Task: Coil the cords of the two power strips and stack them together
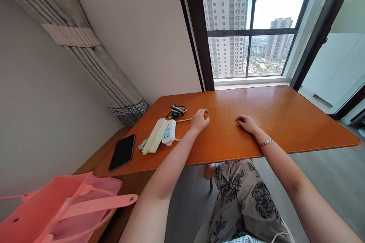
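From the head view, your left hand (pixel 199 120) rests loosely curled on the table (pixel 285 121), touching the white cord (pixel 184 120) of the power strips (pixel 161 134); whether it pinches the cord is hidden. Your right hand (pixel 246 123) lies curled, holding nothing. The pink bag (pixel 65 209) is cut off.

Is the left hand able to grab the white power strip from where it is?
Probably yes. The left hand rests on the table just right of the white power strip, touching its cord. Nothing lies between them, so the way looks free.
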The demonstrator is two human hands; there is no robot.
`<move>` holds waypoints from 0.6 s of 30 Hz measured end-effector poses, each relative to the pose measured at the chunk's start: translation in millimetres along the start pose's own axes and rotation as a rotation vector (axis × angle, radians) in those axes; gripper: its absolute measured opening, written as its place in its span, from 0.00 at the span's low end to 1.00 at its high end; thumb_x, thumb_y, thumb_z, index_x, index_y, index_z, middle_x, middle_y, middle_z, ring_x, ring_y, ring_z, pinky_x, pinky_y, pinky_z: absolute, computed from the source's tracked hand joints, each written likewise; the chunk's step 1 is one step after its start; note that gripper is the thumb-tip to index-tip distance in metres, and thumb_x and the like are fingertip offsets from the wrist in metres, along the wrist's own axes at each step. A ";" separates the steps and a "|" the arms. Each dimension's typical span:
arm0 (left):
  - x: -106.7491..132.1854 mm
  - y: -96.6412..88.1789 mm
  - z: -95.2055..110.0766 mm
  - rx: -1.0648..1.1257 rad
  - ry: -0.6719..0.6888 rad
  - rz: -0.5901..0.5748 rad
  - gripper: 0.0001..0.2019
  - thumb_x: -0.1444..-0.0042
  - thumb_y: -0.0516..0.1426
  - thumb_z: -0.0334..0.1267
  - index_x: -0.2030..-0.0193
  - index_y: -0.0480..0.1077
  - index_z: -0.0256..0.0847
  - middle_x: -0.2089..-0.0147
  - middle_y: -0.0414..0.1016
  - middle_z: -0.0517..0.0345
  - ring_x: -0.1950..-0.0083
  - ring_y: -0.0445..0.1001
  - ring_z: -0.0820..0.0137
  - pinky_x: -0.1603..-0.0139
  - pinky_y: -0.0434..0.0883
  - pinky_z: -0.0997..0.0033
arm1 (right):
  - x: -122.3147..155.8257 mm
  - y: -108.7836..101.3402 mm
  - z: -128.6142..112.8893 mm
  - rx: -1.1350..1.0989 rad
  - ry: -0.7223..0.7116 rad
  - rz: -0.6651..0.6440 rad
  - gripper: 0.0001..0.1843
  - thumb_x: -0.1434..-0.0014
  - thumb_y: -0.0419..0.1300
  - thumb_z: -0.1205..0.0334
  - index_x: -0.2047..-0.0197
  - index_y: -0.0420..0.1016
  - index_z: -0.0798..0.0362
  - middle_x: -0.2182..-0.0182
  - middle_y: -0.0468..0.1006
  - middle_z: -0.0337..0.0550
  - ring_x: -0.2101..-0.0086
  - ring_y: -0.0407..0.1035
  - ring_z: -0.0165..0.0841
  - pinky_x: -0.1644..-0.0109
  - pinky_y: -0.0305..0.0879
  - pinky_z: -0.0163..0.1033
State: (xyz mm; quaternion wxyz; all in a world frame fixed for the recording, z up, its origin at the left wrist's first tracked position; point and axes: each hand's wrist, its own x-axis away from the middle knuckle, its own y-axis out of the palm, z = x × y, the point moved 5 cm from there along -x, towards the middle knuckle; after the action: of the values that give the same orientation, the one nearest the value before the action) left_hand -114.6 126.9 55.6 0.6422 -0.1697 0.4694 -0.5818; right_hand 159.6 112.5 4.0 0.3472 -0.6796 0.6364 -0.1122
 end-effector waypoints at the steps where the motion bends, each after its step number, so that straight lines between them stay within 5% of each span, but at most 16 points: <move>1: -3.1 -16.9 -6.8 -0.096 -0.008 0.050 0.16 0.47 0.57 0.31 0.51 0.72 0.41 0.46 0.75 0.46 0.50 0.77 0.58 0.44 0.71 0.56 | -0.1 0.1 0.1 -0.004 -0.007 0.001 0.09 0.41 0.59 0.68 0.63 0.81 0.51 0.63 0.84 0.42 0.61 0.77 0.33 0.54 0.71 0.36; 3: -6.4 -50.2 -22.2 -0.274 -0.069 0.134 0.19 0.48 0.57 0.32 0.47 0.70 0.40 0.41 0.71 0.41 0.39 0.70 0.50 0.37 0.65 0.50 | -0.1 0.3 0.3 -0.015 -0.020 0.002 0.08 0.41 0.60 0.68 0.63 0.81 0.50 0.64 0.84 0.41 0.62 0.77 0.32 0.55 0.71 0.36; 7: -2.1 -100.2 -57.0 -0.472 -0.337 0.201 0.26 0.48 0.58 0.36 0.41 0.65 0.37 0.37 0.67 0.35 0.35 0.65 0.45 0.36 0.61 0.46 | 0.4 0.4 0.4 -0.017 -0.020 -0.002 0.08 0.42 0.60 0.67 0.63 0.81 0.51 0.64 0.84 0.41 0.63 0.76 0.32 0.54 0.71 0.36; 14: 17.0 -139.1 -104.0 -0.433 -0.677 0.157 0.29 0.42 0.55 0.50 0.39 0.64 0.32 0.36 0.67 0.29 0.34 0.66 0.43 0.39 0.65 0.44 | 0.9 0.2 -1.0 -0.009 -0.011 -0.012 0.09 0.41 0.59 0.67 0.62 0.81 0.51 0.63 0.84 0.42 0.62 0.77 0.33 0.54 0.71 0.36; 18: 40.7 -168.9 -133.5 -0.518 -0.882 0.166 0.26 0.39 0.51 0.48 0.40 0.65 0.31 0.36 0.68 0.31 0.36 0.68 0.45 0.42 0.66 0.44 | 0.7 0.5 0.1 0.005 -0.009 -0.014 0.09 0.42 0.60 0.68 0.62 0.82 0.51 0.63 0.84 0.43 0.62 0.77 0.34 0.53 0.71 0.38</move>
State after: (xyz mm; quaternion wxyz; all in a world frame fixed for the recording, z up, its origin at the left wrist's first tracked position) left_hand -325.5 89.1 101.1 0.7600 -0.5144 0.2944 -0.2668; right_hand 159.4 111.9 3.5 0.3513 -0.6836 0.6296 -0.1131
